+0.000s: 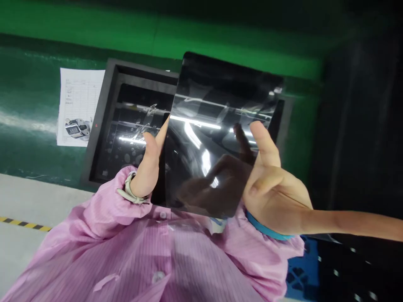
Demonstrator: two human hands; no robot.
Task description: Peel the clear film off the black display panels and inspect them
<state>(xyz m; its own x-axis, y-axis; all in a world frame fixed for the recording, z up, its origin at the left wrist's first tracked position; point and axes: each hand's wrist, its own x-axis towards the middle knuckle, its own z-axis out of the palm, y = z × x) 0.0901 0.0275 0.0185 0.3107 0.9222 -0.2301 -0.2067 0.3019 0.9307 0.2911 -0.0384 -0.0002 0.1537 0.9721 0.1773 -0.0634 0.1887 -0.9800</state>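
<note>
A glossy black rectangular panel (pixel 201 167), like a tablet screen, is held tilted in front of my chest. Its shiny surface mirrors ceiling lights and a hand. My left hand (pixel 149 167) grips its left side, thumb raised and the other fingers mostly hidden behind it. Along that side a second dark edge (pixel 159 180) shows; whether it is another panel I cannot tell. At the right edge, my right hand (pixel 273 188) closes on the panel with one finger up against its border. A long skin-coloured shape stretches from this hand to the right, looking distorted.
Behind the panel, a dark grey tray (pixel 102 105) holds black film-covered panels (pixel 135 130) on the green surface (pixel 28 96). Left of it lies a printed sheet (pixel 80 90) with a silver device (pixel 77 128) on top. A blue crate (pixel 300 272) stands low at right.
</note>
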